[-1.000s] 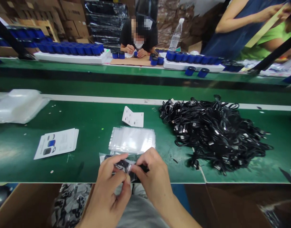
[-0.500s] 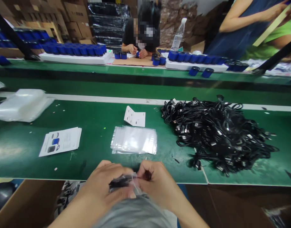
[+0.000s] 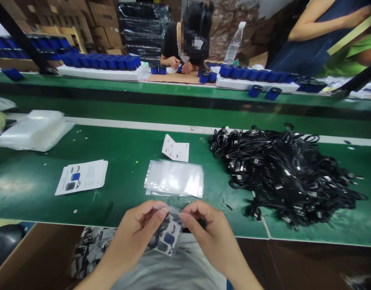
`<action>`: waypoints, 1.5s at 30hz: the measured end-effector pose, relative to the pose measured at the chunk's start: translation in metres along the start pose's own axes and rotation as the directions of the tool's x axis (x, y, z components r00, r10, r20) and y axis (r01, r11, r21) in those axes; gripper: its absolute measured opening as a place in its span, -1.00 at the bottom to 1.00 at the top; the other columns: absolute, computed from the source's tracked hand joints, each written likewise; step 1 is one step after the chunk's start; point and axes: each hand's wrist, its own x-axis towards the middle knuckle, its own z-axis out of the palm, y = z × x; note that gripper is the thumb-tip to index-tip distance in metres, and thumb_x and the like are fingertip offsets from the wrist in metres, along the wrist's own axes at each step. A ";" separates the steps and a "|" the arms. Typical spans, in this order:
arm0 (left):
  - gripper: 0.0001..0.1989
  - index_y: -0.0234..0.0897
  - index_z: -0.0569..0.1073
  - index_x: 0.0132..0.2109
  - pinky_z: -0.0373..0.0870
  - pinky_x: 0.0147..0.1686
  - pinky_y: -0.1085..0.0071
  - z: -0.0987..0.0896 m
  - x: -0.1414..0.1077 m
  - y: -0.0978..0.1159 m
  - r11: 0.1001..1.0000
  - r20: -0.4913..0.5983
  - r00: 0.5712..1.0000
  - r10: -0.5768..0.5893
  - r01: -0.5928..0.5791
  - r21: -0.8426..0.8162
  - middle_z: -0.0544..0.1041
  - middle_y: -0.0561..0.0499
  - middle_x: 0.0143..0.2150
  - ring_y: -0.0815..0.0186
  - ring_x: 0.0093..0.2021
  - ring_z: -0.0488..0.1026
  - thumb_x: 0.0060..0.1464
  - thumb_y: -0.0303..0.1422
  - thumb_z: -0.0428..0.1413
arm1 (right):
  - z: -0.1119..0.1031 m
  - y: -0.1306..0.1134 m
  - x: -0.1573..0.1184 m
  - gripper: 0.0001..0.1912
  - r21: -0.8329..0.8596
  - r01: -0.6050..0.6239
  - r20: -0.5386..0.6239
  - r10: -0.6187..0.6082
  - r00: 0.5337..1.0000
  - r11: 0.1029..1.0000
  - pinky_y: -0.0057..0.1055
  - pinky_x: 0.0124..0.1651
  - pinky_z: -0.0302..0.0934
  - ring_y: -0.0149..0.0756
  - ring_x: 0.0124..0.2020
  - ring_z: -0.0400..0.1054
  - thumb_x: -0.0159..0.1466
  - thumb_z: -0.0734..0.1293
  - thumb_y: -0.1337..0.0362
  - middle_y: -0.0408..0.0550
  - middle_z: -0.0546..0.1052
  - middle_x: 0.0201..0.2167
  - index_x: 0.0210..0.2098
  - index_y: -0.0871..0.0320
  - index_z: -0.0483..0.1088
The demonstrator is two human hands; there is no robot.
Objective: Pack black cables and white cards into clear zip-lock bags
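Between my two hands hangs a clear plastic zip bag (image 3: 173, 250), just off the table's front edge. Inside it show a printed leaflet and something black, partly covered by my fingers. My left hand (image 3: 143, 227) pinches the bag's top edge at its left, thumb against fingers. The right corner of the same edge is pinched by my right hand (image 3: 205, 225). Just beyond my hands lies a stack of flat empty zip bags (image 3: 175, 179). Behind that stack stands a folded leaflet (image 3: 177, 150), half open.
A heap of black USB cables (image 3: 282, 169) covers the right side. Leaflets (image 3: 82, 177) and a pack of plastic bags (image 3: 37, 129) lie left. Below the edge, a box holds several filled bags (image 3: 91, 249). Across the table, a co-worker (image 3: 187, 44) handles something near blue cylinders (image 3: 103, 61).
My hands have turned the bag so that its printed front shows, and both now pinch its top edge. The view has shifted slightly to the left.
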 end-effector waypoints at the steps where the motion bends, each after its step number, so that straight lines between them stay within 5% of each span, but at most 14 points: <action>1: -0.79 -0.20 0.49 -0.25 0.37 -0.33 0.50 -0.001 0.000 0.000 1.000 -0.002 1.000 0.004 -0.004 0.000 0.54 0.08 -0.36 0.33 -0.33 0.46 0.16 -0.21 0.02 | -0.001 0.000 0.000 -0.83 -0.013 0.020 0.007 -0.020 1.000 1.000 -0.48 -0.36 0.15 -0.38 -0.44 0.31 0.27 0.23 0.32 -0.17 0.43 -0.51 -0.44 0.15 0.38; 9: -0.74 -0.24 0.43 -0.45 0.23 -0.49 0.53 -0.004 0.000 -0.008 0.975 -0.017 0.984 0.179 -0.175 0.137 0.35 0.12 -0.51 0.40 -0.48 0.29 0.17 -0.27 0.02 | -0.006 0.003 -0.003 -0.82 -0.113 0.149 0.006 -0.149 0.989 0.982 -0.51 -0.41 0.07 -0.42 -0.47 0.24 0.31 0.18 0.35 -0.20 0.36 -0.51 -0.43 0.14 0.30; 17: -0.81 -0.22 0.49 -0.31 0.40 -0.39 0.52 -0.010 0.005 -0.011 0.980 -0.001 0.985 0.174 -0.173 0.103 0.48 0.08 -0.39 0.36 -0.39 0.48 0.18 -0.29 0.02 | -0.012 0.000 0.001 -0.84 -0.068 0.135 0.045 -0.132 0.990 0.989 -0.52 -0.37 0.11 -0.41 -0.44 0.27 0.30 0.22 0.33 -0.19 0.39 -0.49 -0.41 0.14 0.35; 25: -0.84 -0.23 0.44 -0.33 0.32 -0.45 0.58 -0.009 0.006 -0.019 0.876 -0.078 0.903 0.423 -0.385 0.291 0.46 0.10 -0.41 0.43 -0.45 0.40 0.19 -0.42 0.00 | -0.010 0.004 0.002 -0.86 -0.037 0.211 -0.015 -0.211 0.977 0.977 -0.52 -0.36 0.15 -0.41 -0.43 0.29 0.26 0.26 0.38 -0.16 0.41 -0.48 -0.42 0.15 0.40; 31: -0.79 -0.23 0.47 -0.33 0.30 -0.49 0.54 -0.008 0.009 -0.012 0.943 0.050 0.968 0.248 -0.252 0.217 0.46 0.07 -0.42 0.39 -0.46 0.38 0.20 -0.33 -0.02 | -0.011 0.004 0.005 -0.85 -0.042 0.210 0.006 -0.210 0.978 0.977 -0.50 -0.39 0.14 -0.40 -0.45 0.27 0.25 0.26 0.38 -0.15 0.40 -0.50 -0.45 0.17 0.37; 45: -0.80 -0.27 0.50 -0.41 0.23 -0.55 0.59 -0.007 0.010 -0.004 0.985 0.107 0.987 0.120 -0.131 0.109 0.43 0.09 -0.47 0.45 -0.52 0.30 0.12 -0.33 0.06 | -0.001 0.001 0.005 -0.86 -0.040 0.171 0.084 -0.167 0.982 0.984 -0.49 -0.37 0.15 -0.39 -0.43 0.31 0.23 0.26 0.41 -0.16 0.42 -0.48 -0.42 0.16 0.41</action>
